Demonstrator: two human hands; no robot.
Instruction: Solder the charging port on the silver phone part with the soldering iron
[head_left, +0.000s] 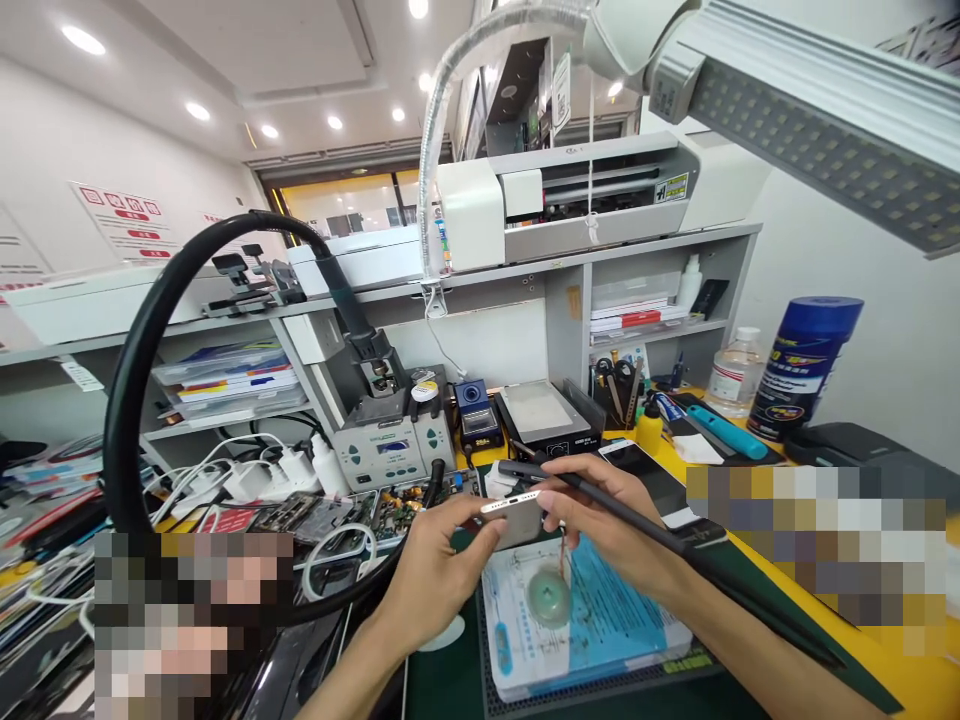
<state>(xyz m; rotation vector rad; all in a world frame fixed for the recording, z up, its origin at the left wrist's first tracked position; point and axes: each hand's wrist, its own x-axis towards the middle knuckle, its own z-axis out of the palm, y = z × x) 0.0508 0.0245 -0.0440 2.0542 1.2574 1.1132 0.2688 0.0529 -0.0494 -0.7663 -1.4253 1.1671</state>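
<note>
Over the blue-and-white case (630, 620), my left fingers (489, 543) pinch a phone (513, 528), my right fingers (561, 508) a dark rod-like tool (600, 490) — the phone's likely stiff, slippery; I'd take its edges.

Electronics workshop with circuit boards (289, 511)

There are two hands (442, 560) (609, 505), one held phone (519, 530), one green disc (550, 598), one spray can (808, 370) and one yellow bottle (648, 432).

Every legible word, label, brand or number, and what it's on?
No text reads with certainty. Too small or blurred:
Blue spray can: label
Clear bottle: label
Gray station: panel
Small blue unit: display
White-and-blue box: print
Wall posters: print
White machine: sticker
Mat: print
</note>
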